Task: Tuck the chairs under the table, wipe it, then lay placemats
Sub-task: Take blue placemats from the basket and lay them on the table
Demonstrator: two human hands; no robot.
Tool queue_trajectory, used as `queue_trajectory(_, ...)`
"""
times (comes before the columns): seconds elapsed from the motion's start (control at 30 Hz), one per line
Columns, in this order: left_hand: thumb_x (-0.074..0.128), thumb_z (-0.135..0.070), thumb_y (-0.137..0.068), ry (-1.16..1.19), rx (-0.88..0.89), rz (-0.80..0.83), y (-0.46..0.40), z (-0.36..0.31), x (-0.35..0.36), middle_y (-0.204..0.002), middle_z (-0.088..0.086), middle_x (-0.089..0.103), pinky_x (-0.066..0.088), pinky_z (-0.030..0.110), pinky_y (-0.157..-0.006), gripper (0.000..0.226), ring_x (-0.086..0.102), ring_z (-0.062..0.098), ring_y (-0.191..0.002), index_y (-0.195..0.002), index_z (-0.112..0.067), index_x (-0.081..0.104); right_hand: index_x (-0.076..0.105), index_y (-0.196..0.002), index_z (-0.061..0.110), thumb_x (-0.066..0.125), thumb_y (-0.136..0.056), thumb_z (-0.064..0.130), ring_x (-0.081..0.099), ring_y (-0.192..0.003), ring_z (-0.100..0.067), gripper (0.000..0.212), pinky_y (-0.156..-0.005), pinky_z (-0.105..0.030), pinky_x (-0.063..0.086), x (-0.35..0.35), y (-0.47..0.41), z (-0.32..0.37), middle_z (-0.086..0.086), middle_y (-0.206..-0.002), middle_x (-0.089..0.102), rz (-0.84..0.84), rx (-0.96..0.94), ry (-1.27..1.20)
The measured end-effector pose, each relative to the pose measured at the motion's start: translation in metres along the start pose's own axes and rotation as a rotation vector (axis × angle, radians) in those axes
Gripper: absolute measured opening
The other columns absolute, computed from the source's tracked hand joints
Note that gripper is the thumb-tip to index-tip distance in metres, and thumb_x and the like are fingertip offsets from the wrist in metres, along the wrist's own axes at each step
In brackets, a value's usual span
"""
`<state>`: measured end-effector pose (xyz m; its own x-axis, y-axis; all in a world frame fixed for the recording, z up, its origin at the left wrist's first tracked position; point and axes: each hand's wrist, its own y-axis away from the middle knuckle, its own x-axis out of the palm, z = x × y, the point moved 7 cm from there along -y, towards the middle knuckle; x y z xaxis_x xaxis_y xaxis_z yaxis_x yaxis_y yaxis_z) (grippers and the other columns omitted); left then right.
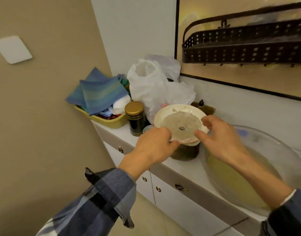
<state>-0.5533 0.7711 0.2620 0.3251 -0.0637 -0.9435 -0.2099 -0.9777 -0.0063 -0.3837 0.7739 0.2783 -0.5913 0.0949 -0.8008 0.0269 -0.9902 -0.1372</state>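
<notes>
**Both hands at a cream dish over the sideboard bench**

The left hand holds the near-left rim of a cream dish, its grip closed on the edge with fingers curled under and thumb on top. The right hand is at the dish's right rim; its fingers are spread and loosely bent, and motion blur makes it impossible to tell whether that grip pinches the rim or only touches it. The dish is tilted toward the camera, showing a greyish, grainy residue across its inside with one small dark spot near the middle. It sits above a dark brown jar that stands on the white bench.

On the bench to the left stands a dark jar with a gold lid, and behind it a crumpled white plastic bag. At the far left end a yellow basin holds folded cloths, the topmost being blue striped cloths that stick out over its rim; whether these are the placemats cannot be told. At the right a large clear plastic tub rests on the bench under the right forearm. A dark perforated metal rack hangs on the wall above. Both forearms wear a blue plaid sleeve. No table or chairs are in view.
</notes>
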Motion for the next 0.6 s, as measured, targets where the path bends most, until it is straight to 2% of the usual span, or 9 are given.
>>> queue_trajectory(0.1,0.051,-0.045,-0.095,0.006,-0.035,-0.015,-0.009,0.051,-0.017,-0.065,0.000,0.055,0.040,0.032,-0.053,0.039,0.052,0.019,-0.060,-0.068,-0.017,0.053,0.051,-0.137,0.020,0.065,-0.092,0.038,0.055,-0.121,-0.019,0.050,-0.099,-0.040,0.049,0.032,-0.024,0.044,0.001,-0.136,0.057,0.038,-0.048,-0.014)
queue_trajectory(0.23,0.054,-0.045,-0.094,0.003,-0.103,0.001,-0.017,0.116,-0.032,-0.063,-0.001,0.050,0.035,0.032,-0.054,0.041,0.050,0.022,-0.062,-0.063,-0.020,0.045,0.053,-0.132,0.019,0.063,-0.093,0.038,0.057,-0.114,-0.020,0.045,-0.091,-0.032,0.046,0.074,-0.054,0.111,0.000,-0.128,0.061,0.111,-0.121,-0.003)
queue_trajectory(0.33,0.055,-0.044,-0.093,0.011,-0.159,-0.026,-0.026,0.163,-0.045,-0.060,-0.001,0.047,0.032,0.031,-0.051,0.042,0.048,0.021,-0.057,-0.060,-0.020,0.043,0.057,-0.125,0.016,0.065,-0.090,0.035,0.059,-0.109,-0.023,0.040,-0.093,-0.043,0.051,0.111,-0.081,0.160,-0.004,-0.122,0.064,0.184,-0.165,-0.034)
queue_trajectory(0.43,0.055,-0.044,-0.092,0.039,-0.236,-0.055,-0.038,0.208,-0.055,-0.066,0.000,0.049,0.037,0.033,-0.054,0.037,0.052,0.024,-0.065,-0.064,-0.022,0.043,0.057,-0.122,0.014,0.065,-0.090,0.033,0.060,-0.105,-0.024,0.037,-0.093,-0.045,0.051,0.145,-0.113,0.194,-0.006,-0.117,0.064,0.261,-0.170,-0.036)
queue_trajectory(0.53,0.055,-0.043,-0.091,0.018,-0.335,-0.111,-0.051,0.249,-0.062,-0.071,0.001,0.052,0.035,0.032,-0.054,0.035,0.051,0.024,-0.067,-0.066,-0.022,0.042,0.056,-0.125,0.014,0.064,-0.090,0.035,0.059,-0.108,-0.026,0.042,-0.094,-0.044,0.050,0.170,-0.145,0.213,-0.007,-0.120,0.062,0.287,-0.186,-0.031)
queue_trajectory(0.6,0.056,-0.035,-0.090,0.021,-0.405,-0.160,-0.067,0.279,-0.066,-0.072,0.004,0.052,0.036,0.033,-0.056,0.035,0.050,0.028,-0.069,-0.065,-0.019,0.039,0.059,-0.111,0.009,0.064,-0.089,0.031,0.058,-0.101,-0.029,0.032,-0.086,-0.042,0.050,0.189,-0.171,0.229,-0.009,-0.108,0.063,0.320,-0.211,-0.007)
